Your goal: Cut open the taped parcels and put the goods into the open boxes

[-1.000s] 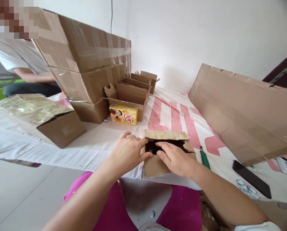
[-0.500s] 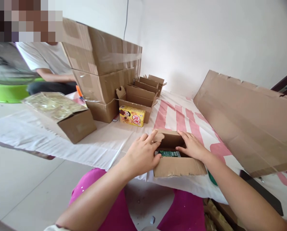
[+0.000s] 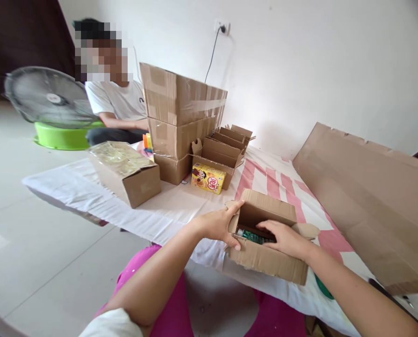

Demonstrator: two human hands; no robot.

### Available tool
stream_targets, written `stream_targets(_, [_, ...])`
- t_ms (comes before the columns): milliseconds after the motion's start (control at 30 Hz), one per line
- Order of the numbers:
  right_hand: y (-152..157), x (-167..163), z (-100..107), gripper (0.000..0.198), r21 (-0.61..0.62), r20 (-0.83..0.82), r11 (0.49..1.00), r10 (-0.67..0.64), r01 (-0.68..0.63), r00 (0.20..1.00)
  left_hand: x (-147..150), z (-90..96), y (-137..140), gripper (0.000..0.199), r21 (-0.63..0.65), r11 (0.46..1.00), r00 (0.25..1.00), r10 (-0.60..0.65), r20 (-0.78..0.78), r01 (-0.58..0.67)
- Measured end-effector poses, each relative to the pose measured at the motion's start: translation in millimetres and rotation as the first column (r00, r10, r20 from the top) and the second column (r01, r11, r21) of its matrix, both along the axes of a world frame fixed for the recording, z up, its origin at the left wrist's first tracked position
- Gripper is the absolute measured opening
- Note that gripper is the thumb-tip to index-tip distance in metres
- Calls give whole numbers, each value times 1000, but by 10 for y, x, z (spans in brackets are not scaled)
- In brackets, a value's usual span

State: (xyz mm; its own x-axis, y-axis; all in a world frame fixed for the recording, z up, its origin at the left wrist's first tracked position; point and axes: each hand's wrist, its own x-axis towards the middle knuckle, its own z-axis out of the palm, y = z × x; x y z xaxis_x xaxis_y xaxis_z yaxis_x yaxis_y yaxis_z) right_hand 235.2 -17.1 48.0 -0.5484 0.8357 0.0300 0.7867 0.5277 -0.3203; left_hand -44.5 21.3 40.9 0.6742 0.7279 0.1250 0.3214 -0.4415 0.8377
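Note:
An open cardboard box [image 3: 268, 262] sits at the table's near edge, its flaps folded outward. My left hand [image 3: 218, 224] holds its left side, with the thumb over the near flap and the fingers on the left flap. My right hand [image 3: 282, 238] reaches in from the right, fingers and thumb curved round the right end of a green printed package [image 3: 253, 236]. That package lies inside near the front wall; its right end is hidden by my hand. A yellow printed carton [image 3: 209, 179] stands beyond, leaning against other open boxes.
Several open cardboard boxes [image 3: 218, 153] stand behind the yellow carton, beside a taped stack of cartons [image 3: 191, 105]. A taped box [image 3: 139, 185] lies left. A large cardboard sheet [image 3: 363, 201] slopes at right. Across the table sits a person [image 3: 116, 105] near a fan [image 3: 51, 98].
My view has swung left and up. My right hand has moved from the box's far right rim down inside, onto the green package. The box's right flap now shows folded out.

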Motion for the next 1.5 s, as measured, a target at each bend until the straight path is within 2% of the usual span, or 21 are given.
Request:
stream_targets(100, [99, 16, -210, 31, -233, 41, 960, -153, 158, 987, 51, -122, 64, 132, 0, 995, 993, -104, 62, 104])
stream_targets(200, [191, 27, -382, 29, -235, 72, 907, -342, 349, 937, 120, -273, 108, 134, 21, 990, 982, -138, 127, 137])
stream_targets(300, [210, -11, -395, 27, -197, 96, 908, -358, 371, 929, 176, -402, 125, 124, 82, 992, 973, -114, 201, 99])
stream_targets(433, [152, -144, -108, 14, -130, 134, 935, -314, 331, 940, 92, -391, 146, 112, 145, 987, 974, -93, 204, 64])
stream_targets(567, [28, -385, 354, 41, 144, 198, 972, -210, 184, 957, -332, -173, 219, 107, 223, 973, 978, -98, 183, 55])
stream_targets(633, [-48, -515, 536, 45, 352, 88, 924, -195, 153, 977, -638, -65, 256, 102, 251, 968, 982, -57, 177, 11])
stream_targets(700, [-115, -611, 637, 45, 449, -169, 862, -175, 233, 970, -956, -8, 289, 96, 232, 969, 987, 48, 150, -83])
stream_targets(833, [-206, -634, 551, 50, 315, -561, 871, -150, 377, 814, -1459, -77, 365, 88, 206, 932, 950, 271, 154, -299])
stream_targets(900, [-235, -565, 362, 53, 244, -603, 880, -192, 408, 775, -1574, -150, 407, 79, 252, 872, 908, 394, 145, -419])
stream_targets(967, [-264, -462, 82, 54, 175, -591, 880, -265, 441, 762, -1566, -192, 424, 72, 317, 748, 803, 591, 81, -583])
stream_targets(1033, [-304, -346, -270, 54, 98, -581, 877, -333, 470, 742, -1429, -183, 383, 65, 411, 535, 612, 788, 73, -738])
stream_targets(1100, [-361, -243, -651, 53, 26, -602, 866, -385, 499, 700, -1172, -144, 268, 56, 500, 285, 442, 867, 229, -817])
stream_targets(1133, [-394, -204, -833, 53, -17, -622, 858, -410, 513, 667, -1004, -128, 185, 48, 528, 193, 418, 839, 348, -827])
stream_targets(1167, [-429, -177, -999, 54, -65, -649, 847, -437, 528, 623, -817, -123, 90, 39, 547, 155, 442, 779, 444, -823])
stream_targets(1200, [-462, -162, -1142, 55, -104, -678, 832, -461, 545, 573, -615, -135, -8, 31, 577, 180, 516, 699, 495, -797])
stream_targets(1233, [-491, -158, -1257, 56, -131, -705, 814, -478, 566, 523, -406, -166, -103, 26, 632, 270, 643, 592, 486, -727])
stream_targets(1300, [-528, -173, -1401, 62, -147, -747, 779, -491, 610, 448, -2, -285, -252, 28, 712, 575, 908, 349, 233, -404])
stream_targets(1333, [-538, -187, -1438, 65, -138, -757, 762, -493, 632, 429, 176, -364, -295, 31, 685, 685, 958, 277, 71, -248])
stream_targets(1367, [-545, -200, -1459, 68, -125, -758, 748, -496, 652, 424, 329, -451, -313, 42, 610, 778, 964, 253, -83, -152])
stream_targets(1433, [-559, -223, -1480, 67, -105, -743, 729, -510, 677, 434, 544, -618, -277, 66, 392, 915, 923, 234, -307, -101])
stream_targets(1500, [-582, -229, -1498, 64, -97, -733, 718, -520, 689, 439, 646, -745, -178, 67, 243, 961, 901, 218, -374, -131])
